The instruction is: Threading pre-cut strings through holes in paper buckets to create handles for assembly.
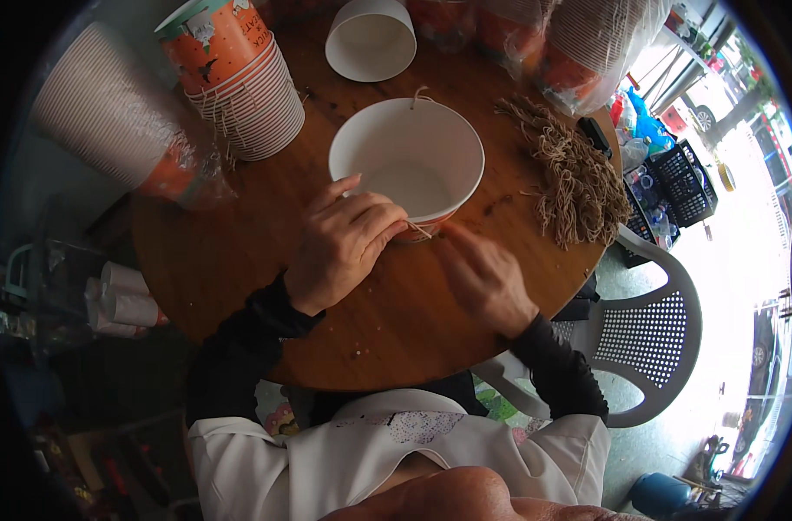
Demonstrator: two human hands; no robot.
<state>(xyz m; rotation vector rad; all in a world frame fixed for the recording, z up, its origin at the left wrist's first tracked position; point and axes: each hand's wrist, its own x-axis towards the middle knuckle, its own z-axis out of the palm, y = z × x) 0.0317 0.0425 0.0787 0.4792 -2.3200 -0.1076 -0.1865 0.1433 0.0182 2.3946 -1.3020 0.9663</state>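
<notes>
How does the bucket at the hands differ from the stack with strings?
The bucket is single; the stack has many buckets nested. The bucket shows its white inside; the stack shows mostly its outside. The left hand touches the bucket; the stack stands untouched. Both have orange outsides and strings.

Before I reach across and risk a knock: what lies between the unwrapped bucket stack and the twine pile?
In the head view, the open white-lined paper bucket at the left hand, with wooden tabletop either side.

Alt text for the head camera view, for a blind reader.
A person's left hand pinches a cord at the near side of a white-lined bucket, the blurred right hand close by. Stacked buckets and a tan cord pile share the round wooden table.
</notes>
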